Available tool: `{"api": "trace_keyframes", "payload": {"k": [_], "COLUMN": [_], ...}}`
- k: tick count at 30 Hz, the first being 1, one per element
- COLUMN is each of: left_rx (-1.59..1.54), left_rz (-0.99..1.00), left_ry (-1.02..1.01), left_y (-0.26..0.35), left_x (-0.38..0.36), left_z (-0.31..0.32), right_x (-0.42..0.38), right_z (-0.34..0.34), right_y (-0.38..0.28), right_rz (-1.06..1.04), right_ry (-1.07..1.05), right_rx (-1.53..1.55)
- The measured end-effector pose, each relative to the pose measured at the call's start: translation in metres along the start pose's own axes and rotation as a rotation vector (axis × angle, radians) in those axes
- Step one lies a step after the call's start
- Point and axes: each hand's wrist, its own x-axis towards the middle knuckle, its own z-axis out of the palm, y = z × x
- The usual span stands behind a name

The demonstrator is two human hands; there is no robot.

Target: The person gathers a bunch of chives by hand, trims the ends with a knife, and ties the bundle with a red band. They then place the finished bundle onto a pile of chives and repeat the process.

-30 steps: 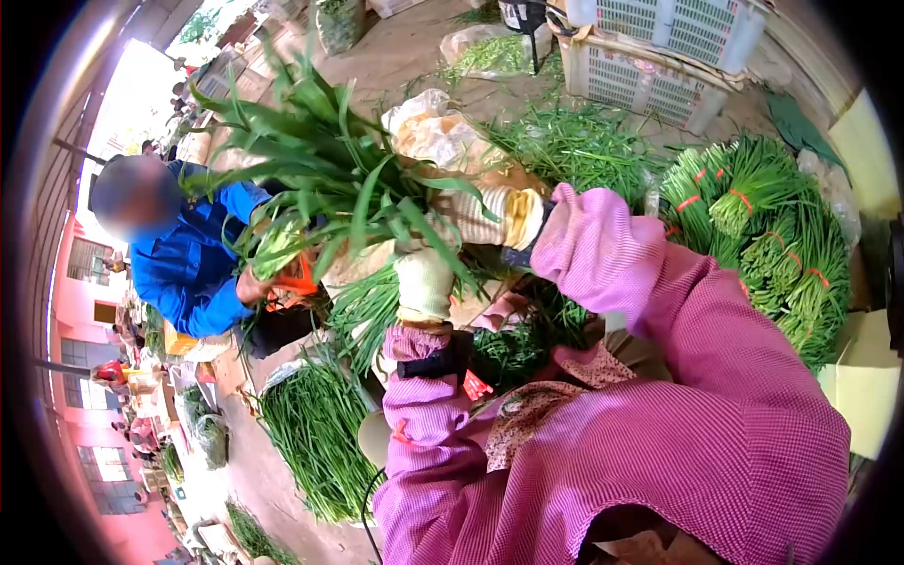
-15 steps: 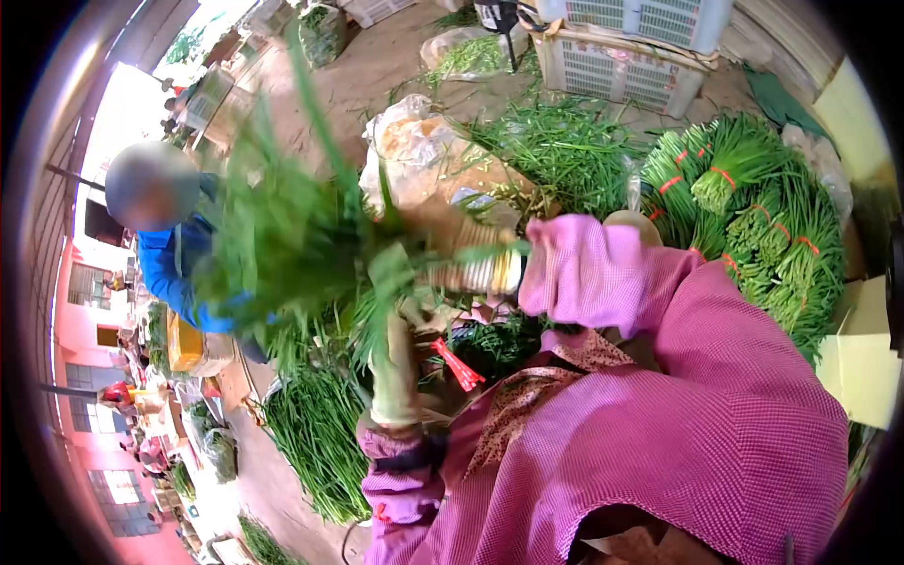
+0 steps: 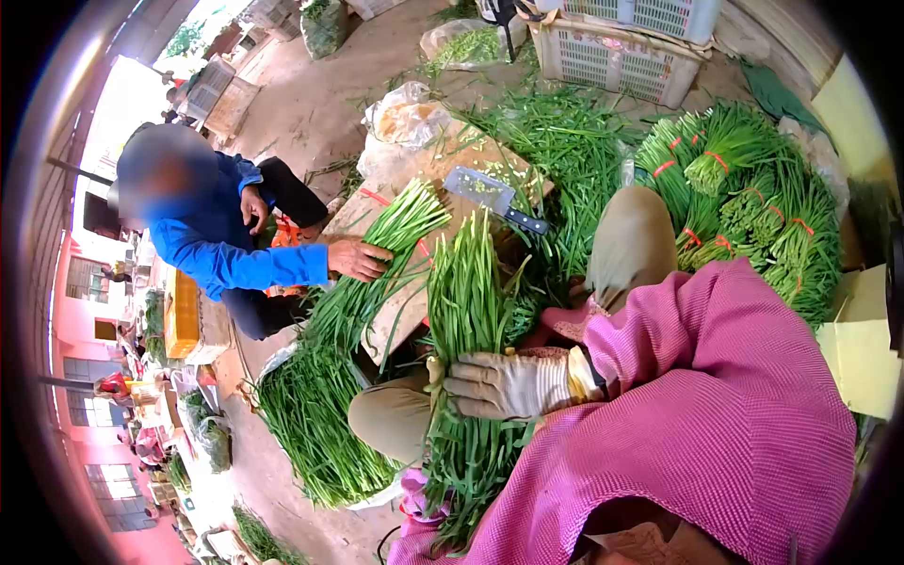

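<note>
Left to right: co-worker's bare hand [image 3: 356, 259] on a green chive bunch [image 3: 395, 231] on the wooden board [image 3: 400, 301]. Right gloved hand [image 3: 504, 384] fully closed around long green chive bundle [image 3: 466, 311] across lap. Left hand hidden, grip unknown. White slatted crate [image 3: 617, 52], contents unclear.

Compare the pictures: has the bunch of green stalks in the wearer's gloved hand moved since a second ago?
Yes. The bunch of green stalks, earlier raised high, now lies low across the lap, nearer than the wooden board, gripped by the right hand.

Cleaver [image 3: 493, 196] on board [image 3: 395, 212]; tied bundles [image 3: 753, 202] right; loose chives [image 3: 315, 428] left; crates [image 3: 621, 52] behind.
</note>
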Motion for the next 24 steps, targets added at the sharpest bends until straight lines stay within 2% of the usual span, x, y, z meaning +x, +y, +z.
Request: {"api": "trace_keyframes", "payload": {"k": [1, 3, 4, 5, 6, 7, 9, 10, 11, 12, 13, 14, 15, 16, 17, 18, 19, 20, 22, 23, 24], "left_rx": [0.008, 0.049, -0.081, 0.026, 0.096, 0.162, 0.045, 0.720, 1.393, 1.046, 1.110, 1.111, 1.111, 1.002, 1.046, 1.066, 1.085, 1.084, 1.105, 1.098, 1.162], "left_rz": [-0.002, 0.044, -0.026, -0.135, -0.080, -0.026, -0.045, 0.287, 0.623, 0.300, 0.322, 0.363, 0.400, 0.298, 0.320, 0.331, 0.344, 0.338, 0.406, 0.403, 0.470], "left_ry": [0.060, 0.325, -0.290, -0.366, -0.225, -0.083, -0.174, -0.235, -0.278, -0.056, -0.188, -0.147, -0.106, -0.012, 0.072, 0.089, 0.105, 0.109, 0.174, 0.177, 0.187], "left_y": [-0.001, 0.002, 0.003, 0.007, 0.005, 0.002, 0.000, 0.010, 0.019, 0.017, 0.020, 0.015, 0.009, 0.004, -0.001, -0.004, -0.008, -0.012, -0.019, -0.022, -0.026], "left_x": [-0.007, -0.013, -0.011, -0.009, -0.011, -0.023, -0.029, -0.026, -0.023, -0.033, -0.032, -0.043, -0.053, -0.055, -0.069, -0.071, -0.073, -0.075, -0.076, -0.084, -0.097], "left_z": [0.001, 0.018, -0.002, -0.021, -0.041, -0.028, -0.035, -0.053, -0.072, -0.078, -0.110, -0.103, -0.095, -0.106, -0.088, -0.096, -0.108, -0.128, -0.165, -0.145, -0.105], "right_x": [-0.002, -0.004, -0.005, -0.005, -0.009, -0.010, 0.014, 0.012, -0.002, 0.000, 0.000, 0.002, 0.004, -0.005, -0.001, 0.004, 0.009, 0.015, 0.024, 0.007, -0.015], "right_z": [-0.007, 0.002, 0.001, 0.000, 0.019, 0.035, -0.047, -0.054, -0.053, -0.041, -0.046, -0.055, -0.058, -0.038, -0.015, -0.011, -0.009, 0.001, 0.026, 0.013, 0.036], "right_y": [-0.001, -0.008, -0.005, -0.002, -0.004, -0.006, 0.023, 0.031, 0.037, 0.050, 0.075, 0.094, 0.108, 0.129, 0.141, 0.141, 0.142, 0.147, 0.160, 0.162, 0.192], "right_rz": [-0.055, -0.159, -0.217, -0.272, -0.287, -0.301, -0.494, -0.345, -0.076, 0.128, 0.327, 0.655, 0.852, 0.767, 0.819, 0.750, 0.677, 0.678, 0.744, 0.881, 0.927], "right_ry": [0.027, -0.061, -0.068, -0.076, -0.055, -0.035, -0.477, -0.238, 0.133, 0.469, 0.121, -0.033, -0.096, 0.082, -0.068, -0.183, -0.296, -0.297, -0.554, -0.148, -0.032], "right_rx": [0.008, -0.177, -0.163, -0.147, -0.040, 0.070, 0.241, 0.478, 0.396, 0.332, 0.102, 0.058, 0.056, 0.095, 0.066, 0.037, 0.007, 0.014, 0.125, 0.446, 0.336]}}
